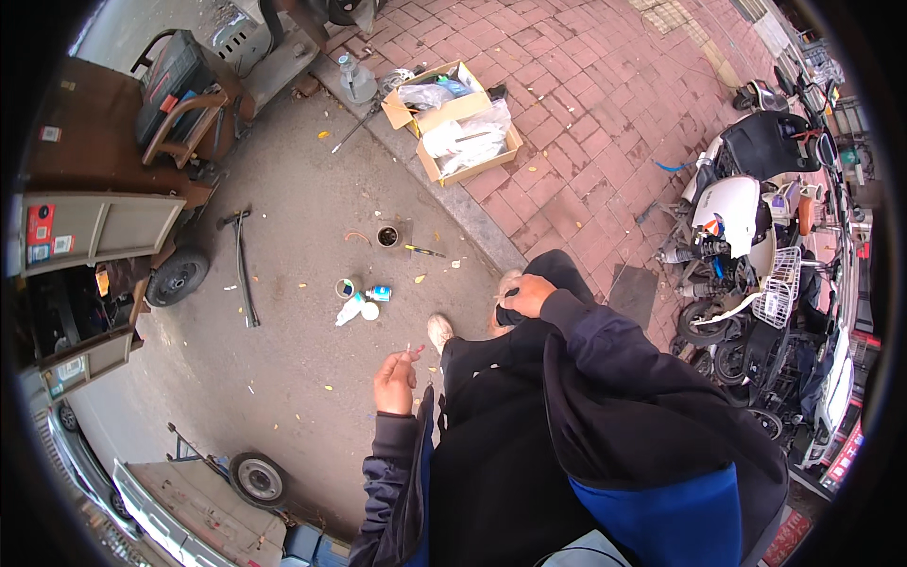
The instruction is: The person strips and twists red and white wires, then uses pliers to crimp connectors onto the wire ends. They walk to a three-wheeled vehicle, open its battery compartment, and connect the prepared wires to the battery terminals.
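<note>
My left hand pinches a small reddish piece over the pavement. My right hand is beside my bent right leg, fingers closed; what it holds is too small to make out. Ahead lie an open can with dark contents, a yellow-and-black stick-like tool and a short reddish piece. Left of these stand another open can, a blue container, a round white lid and a white squeeze bottle. My left shoe rests between my hands.
A wheeled metal cart with open flaps is at left, near a long dark bar tool. Two cardboard boxes and a clear jug sit by the curb. Parked scooters crowd the right; a trailer wheel is lower left.
</note>
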`<action>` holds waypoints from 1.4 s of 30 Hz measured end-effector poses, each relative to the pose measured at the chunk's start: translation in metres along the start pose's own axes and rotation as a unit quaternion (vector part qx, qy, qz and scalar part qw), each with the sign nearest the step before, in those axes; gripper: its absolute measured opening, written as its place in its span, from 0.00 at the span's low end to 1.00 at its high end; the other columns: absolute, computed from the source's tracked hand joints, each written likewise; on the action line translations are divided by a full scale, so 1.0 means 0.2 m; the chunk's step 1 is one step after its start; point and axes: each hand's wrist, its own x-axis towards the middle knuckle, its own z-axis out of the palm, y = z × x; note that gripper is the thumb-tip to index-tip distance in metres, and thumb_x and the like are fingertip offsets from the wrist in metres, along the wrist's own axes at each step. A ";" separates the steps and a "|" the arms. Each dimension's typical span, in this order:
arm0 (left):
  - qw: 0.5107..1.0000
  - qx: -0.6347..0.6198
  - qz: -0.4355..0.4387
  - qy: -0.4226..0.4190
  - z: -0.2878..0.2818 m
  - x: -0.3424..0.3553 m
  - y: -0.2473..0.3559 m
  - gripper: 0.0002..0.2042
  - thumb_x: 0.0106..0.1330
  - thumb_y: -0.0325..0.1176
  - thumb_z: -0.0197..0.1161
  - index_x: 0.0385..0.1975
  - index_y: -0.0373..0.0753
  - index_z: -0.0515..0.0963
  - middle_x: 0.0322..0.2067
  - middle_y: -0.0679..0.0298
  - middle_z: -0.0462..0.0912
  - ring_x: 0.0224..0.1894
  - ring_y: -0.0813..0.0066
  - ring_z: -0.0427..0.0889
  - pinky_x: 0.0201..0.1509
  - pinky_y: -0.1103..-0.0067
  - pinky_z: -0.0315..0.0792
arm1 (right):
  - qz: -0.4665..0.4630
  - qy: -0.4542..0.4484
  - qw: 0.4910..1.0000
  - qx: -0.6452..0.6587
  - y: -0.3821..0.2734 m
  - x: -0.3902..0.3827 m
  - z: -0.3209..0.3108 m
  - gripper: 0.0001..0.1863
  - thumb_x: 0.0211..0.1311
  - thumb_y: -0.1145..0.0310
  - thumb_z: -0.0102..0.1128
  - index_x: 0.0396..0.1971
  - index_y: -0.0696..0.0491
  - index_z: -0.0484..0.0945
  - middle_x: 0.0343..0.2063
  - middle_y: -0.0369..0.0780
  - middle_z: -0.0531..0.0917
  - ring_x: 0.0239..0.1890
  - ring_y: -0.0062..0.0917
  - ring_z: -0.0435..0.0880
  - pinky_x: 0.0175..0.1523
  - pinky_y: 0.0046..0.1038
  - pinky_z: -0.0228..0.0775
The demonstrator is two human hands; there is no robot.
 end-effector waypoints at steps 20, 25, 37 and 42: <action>0.775 0.408 0.209 -0.435 3.06 0.47 1.55 0.09 0.76 0.32 0.57 0.41 0.33 0.80 0.32 0.50 0.81 0.34 0.55 0.81 0.47 0.69 0.76 | -0.004 0.143 0.741 0.657 1.10 -0.43 -2.24 0.06 0.67 0.73 0.69 0.35 0.59 0.83 0.27 0.38 0.85 0.27 0.19 0.82 0.34 0.23 0.75; 0.795 0.308 0.073 -0.518 3.77 0.77 1.75 0.10 0.79 0.35 0.59 0.46 0.35 0.81 0.28 0.59 0.79 0.31 0.73 0.77 0.40 0.74 0.73 | -0.016 0.149 0.671 0.726 1.56 -0.28 -2.78 0.05 0.68 0.73 0.67 0.34 0.60 0.83 0.26 0.39 0.84 0.26 0.20 0.80 0.33 0.24 0.72; 0.678 0.407 0.401 -0.462 5.86 1.23 2.82 0.08 0.71 0.28 0.63 0.45 0.34 0.86 0.35 0.53 0.87 0.38 0.57 0.84 0.45 0.67 0.76 | -0.049 0.243 0.739 0.627 2.58 0.00 -4.87 0.11 0.69 0.65 0.68 0.39 0.59 0.85 0.31 0.35 0.87 0.30 0.17 0.82 0.36 0.23 0.74; 0.660 0.411 0.458 -0.430 6.84 1.59 2.97 0.09 0.71 0.29 0.64 0.44 0.34 0.87 0.30 0.55 0.86 0.35 0.60 0.84 0.41 0.70 0.75 | -0.039 0.274 0.821 0.500 3.34 0.30 -5.64 0.11 0.67 0.65 0.64 0.38 0.59 0.86 0.26 0.38 0.87 0.26 0.19 0.84 0.33 0.25 0.77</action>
